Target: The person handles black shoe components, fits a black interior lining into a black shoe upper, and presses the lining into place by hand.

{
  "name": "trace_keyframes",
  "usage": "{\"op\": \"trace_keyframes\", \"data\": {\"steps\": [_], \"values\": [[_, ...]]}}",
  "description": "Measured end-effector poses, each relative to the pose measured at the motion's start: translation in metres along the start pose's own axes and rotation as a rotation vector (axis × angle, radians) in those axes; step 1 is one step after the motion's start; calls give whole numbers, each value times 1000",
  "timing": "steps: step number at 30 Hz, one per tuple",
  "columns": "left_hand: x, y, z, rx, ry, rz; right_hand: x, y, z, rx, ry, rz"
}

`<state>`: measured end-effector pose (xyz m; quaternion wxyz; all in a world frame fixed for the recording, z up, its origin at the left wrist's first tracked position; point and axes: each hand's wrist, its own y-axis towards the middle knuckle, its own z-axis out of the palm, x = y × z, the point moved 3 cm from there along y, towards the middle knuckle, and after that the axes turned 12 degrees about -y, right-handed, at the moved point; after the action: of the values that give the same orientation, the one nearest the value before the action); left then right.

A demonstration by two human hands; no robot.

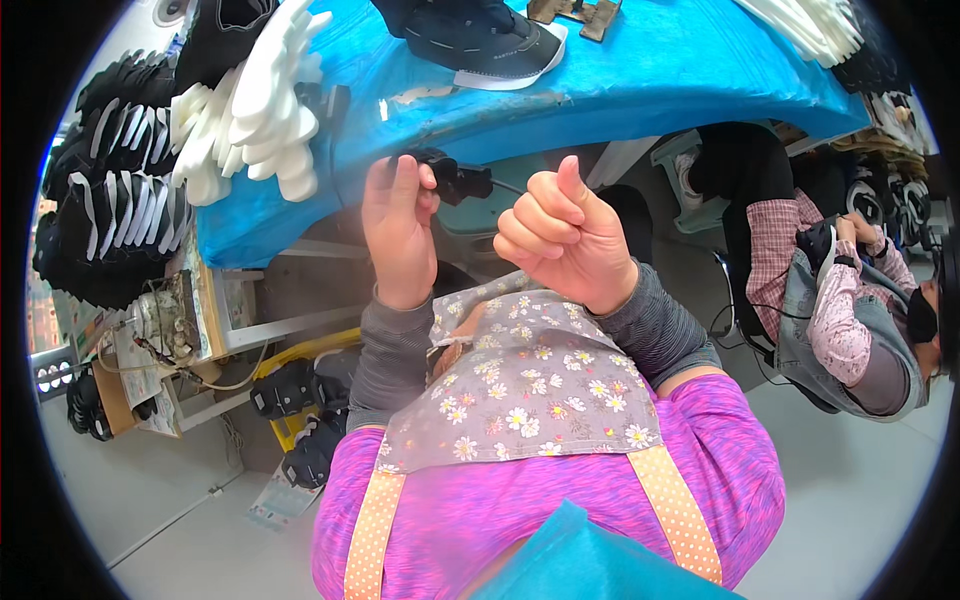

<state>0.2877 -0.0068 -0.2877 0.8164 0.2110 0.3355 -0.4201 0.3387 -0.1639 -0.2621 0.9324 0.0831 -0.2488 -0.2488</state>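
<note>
My left hand is raised just off the near edge of the blue-covered table. Its fingers are closed on a small black piece, whose kind I cannot make out. A thin dark strand runs from that piece to my right hand. The right fingers are curled in around the strand's end and the thumb points up. Beyond both hands, a black shoe rests on the table, with a white sheet-like piece under its toe.
White foam shoe-shaped pieces are heaped at the table's left end, beside stacked black uppers. More white pieces lie far right. Brown metal parts sit behind the shoe. A seated co-worker handles a dark item at right.
</note>
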Motion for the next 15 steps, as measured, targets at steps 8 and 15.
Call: {"op": "trace_keyframes", "data": {"steps": [8,15], "values": [[8,-1,-1,-6,55,-21,5,0,-1,44,0,-93],[15,-4,-3,-6,67,-61,6,-2,-1,-69,58,15]]}}
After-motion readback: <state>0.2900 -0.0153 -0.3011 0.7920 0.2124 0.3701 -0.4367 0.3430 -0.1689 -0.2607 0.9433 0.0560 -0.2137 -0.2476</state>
